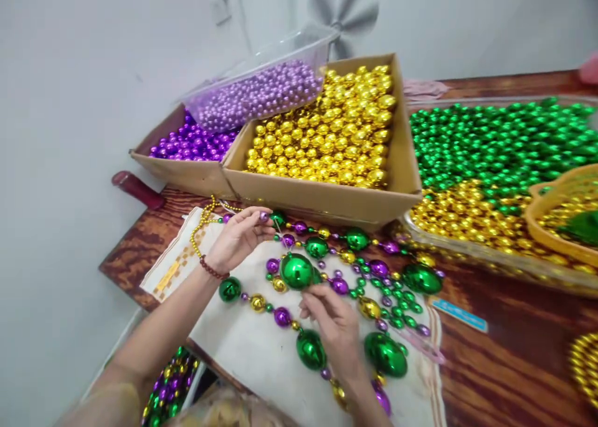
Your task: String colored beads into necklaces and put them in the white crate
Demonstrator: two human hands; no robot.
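My left hand (238, 237) is raised over a white cloth (261, 352), its fingertips pinched on a small purple bead (264, 216) at the end of a bead string. My right hand (334, 330) hovers lower, fingers curled and pinched near a thin thread beside a large green bead (296, 271). A long strand of green, purple and gold beads (369, 271) lies looped across the cloth between and around both hands.
A cardboard box of gold beads (327, 131) stands behind the cloth, with a box of purple beads (191, 144) to its left and a clear tub of lilac beads (261, 91) above. A tray of green and gold beads (490, 159) and an orange basket (560, 218) sit at right.
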